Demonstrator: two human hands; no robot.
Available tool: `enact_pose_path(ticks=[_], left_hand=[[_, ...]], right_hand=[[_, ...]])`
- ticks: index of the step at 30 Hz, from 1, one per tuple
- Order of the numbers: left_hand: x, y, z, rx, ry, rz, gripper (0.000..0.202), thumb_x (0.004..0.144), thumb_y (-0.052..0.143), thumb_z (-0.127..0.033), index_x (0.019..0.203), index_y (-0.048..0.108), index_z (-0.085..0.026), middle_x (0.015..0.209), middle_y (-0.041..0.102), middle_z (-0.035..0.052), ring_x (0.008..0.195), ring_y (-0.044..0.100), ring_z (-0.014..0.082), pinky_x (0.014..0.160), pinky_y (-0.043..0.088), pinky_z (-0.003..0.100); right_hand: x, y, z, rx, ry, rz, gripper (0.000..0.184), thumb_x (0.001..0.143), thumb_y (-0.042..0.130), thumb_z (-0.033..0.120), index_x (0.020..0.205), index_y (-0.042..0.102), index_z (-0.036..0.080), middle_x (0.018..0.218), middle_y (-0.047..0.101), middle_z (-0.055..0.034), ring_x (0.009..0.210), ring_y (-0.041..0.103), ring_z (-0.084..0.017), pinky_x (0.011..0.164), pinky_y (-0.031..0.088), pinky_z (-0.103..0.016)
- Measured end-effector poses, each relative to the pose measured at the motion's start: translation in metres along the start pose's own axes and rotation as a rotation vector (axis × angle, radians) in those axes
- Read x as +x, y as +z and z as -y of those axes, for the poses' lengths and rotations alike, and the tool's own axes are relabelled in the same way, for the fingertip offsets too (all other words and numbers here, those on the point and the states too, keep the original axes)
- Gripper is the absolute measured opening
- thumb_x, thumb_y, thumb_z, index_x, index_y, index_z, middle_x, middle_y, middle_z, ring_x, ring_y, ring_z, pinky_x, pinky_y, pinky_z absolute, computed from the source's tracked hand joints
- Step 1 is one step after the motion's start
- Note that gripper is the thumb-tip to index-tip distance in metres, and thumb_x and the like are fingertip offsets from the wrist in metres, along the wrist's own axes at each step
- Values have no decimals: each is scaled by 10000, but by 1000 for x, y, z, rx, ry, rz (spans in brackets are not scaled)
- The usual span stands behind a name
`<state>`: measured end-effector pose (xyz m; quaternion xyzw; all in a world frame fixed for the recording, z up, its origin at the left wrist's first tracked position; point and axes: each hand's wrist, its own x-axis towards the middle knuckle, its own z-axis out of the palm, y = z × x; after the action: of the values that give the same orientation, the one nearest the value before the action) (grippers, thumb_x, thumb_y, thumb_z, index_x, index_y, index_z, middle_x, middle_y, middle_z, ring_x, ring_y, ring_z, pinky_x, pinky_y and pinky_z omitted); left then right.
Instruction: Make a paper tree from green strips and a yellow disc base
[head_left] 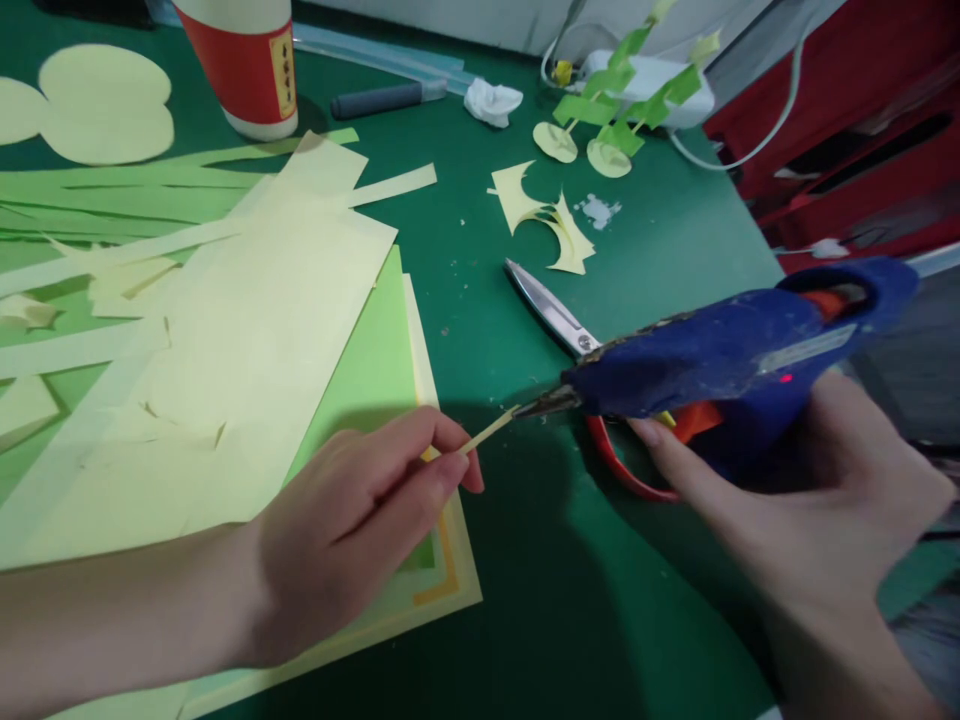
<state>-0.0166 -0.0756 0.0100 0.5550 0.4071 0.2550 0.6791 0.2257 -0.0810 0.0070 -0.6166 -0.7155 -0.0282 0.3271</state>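
My left hand (382, 500) pinches a thin pale stick (486, 432) between thumb and fingers, its free end pointing right. At that end sits the metal nozzle of a blue hot glue gun (697, 350), apparently touching it. My right hand (795, 490) is wrapped round the gun's handle, thumb near the orange trigger; a small red light glows on the body. Partly hidden beneath the gun lie scissors (551, 305) with red handles, blades toward the back left. Below my left forearm and wrist spread pale yellow paper sheets (247, 370) over green ones.
A red and white paper cup (244, 70) stands at the back left beside green paper strips (135, 200). Behind are a grey-handled knife (379, 100) and crumpled tissue (493, 102). Two small paper plants (611, 155) stand near a white power strip (675, 90). Paper offcuts (544, 215) lie mid-table.
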Motion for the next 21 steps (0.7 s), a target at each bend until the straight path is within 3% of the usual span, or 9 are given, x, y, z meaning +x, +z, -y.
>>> enact_pose_path(ticks=[8,21], left_hand=[[1,0,1,34,23,-12,240,877,323,-282,741,497,-188,461,296,-71,389,270,74,365,211,193],[1,0,0,57,13,-14,254,876,323,-290,758,519,-181,454,293,-71,369,272,66,346,209,180]], right_hand=[[-1,0,-3,-50,-13,-6,245,658,694,348,743,506,215,619,415,28,527,355,-112,488,306,-270],[1,-2,-1,-81,-8,-30,367,636,705,342,583,366,211,548,298,52,484,278,-90,436,250,-252]])
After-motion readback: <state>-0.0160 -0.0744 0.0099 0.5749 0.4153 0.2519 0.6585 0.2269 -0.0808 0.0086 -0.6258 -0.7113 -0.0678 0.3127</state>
